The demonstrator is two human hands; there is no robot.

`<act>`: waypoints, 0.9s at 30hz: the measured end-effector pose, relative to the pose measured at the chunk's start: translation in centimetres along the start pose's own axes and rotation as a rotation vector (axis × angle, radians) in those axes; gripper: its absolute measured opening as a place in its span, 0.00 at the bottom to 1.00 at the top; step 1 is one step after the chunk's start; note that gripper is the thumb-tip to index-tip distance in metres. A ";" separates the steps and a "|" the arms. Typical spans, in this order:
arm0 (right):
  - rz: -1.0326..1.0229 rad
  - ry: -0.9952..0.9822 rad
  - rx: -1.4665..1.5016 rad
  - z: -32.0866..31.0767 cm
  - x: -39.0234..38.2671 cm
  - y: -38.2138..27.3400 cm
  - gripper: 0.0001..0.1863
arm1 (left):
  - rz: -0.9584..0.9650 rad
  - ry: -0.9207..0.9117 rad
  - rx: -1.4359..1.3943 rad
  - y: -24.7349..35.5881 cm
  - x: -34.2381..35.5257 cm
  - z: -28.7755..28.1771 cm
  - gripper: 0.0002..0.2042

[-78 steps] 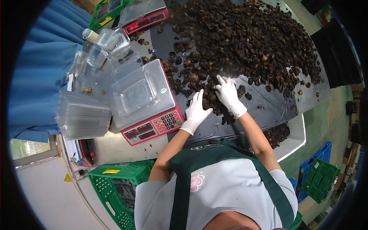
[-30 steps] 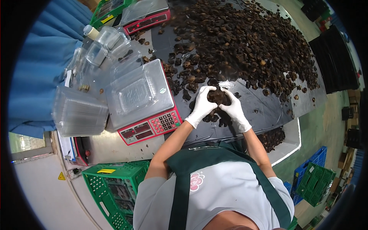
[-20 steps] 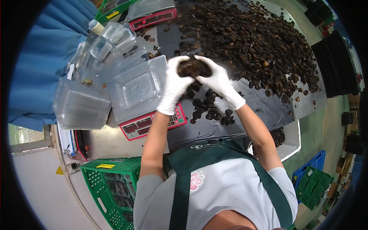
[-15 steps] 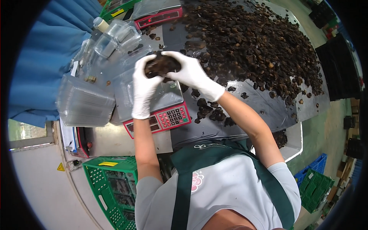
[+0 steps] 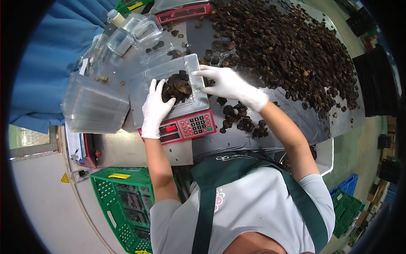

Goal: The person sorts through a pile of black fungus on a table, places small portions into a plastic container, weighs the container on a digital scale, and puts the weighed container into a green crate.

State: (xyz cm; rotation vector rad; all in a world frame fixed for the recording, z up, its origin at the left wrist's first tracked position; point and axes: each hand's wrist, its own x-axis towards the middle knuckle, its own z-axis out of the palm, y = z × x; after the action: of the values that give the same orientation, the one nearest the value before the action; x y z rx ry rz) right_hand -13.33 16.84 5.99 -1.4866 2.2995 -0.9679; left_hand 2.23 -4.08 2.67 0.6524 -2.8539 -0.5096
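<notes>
A small heap of dark brown dried mushrooms sits in a clear plastic tray on the steel pan of a red digital scale. My white-gloved left hand rests at the left side of the heap, fingers spread and touching it. My white-gloved right hand is at the right edge of the pan, fingers apart and nothing seen in them. Just right of the scale, several loose mushrooms lie on the dark table cover. The scale's display is lit.
A large mound of mushrooms covers the table's far right. Stacked clear trays stand left of the scale, with loose clear containers behind. A second red scale is at the back. Below the table's left is a green crate of packed boxes.
The mushrooms held between both hands are now down on the scale. My right hand has let go and moved right; my left has lowered and spread beside the heap.
</notes>
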 end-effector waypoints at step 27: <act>0.678 0.342 -0.231 8.6 -20.5 9.4 0.64 | 0.084 -0.452 -0.272 15.7 -6.1 16.3 0.56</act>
State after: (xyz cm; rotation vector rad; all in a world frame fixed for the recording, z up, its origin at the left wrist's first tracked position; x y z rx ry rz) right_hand -6.33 33.86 -9.59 -0.5155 2.9276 -0.8081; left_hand -2.34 16.65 -7.26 0.4068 -3.1067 -1.1339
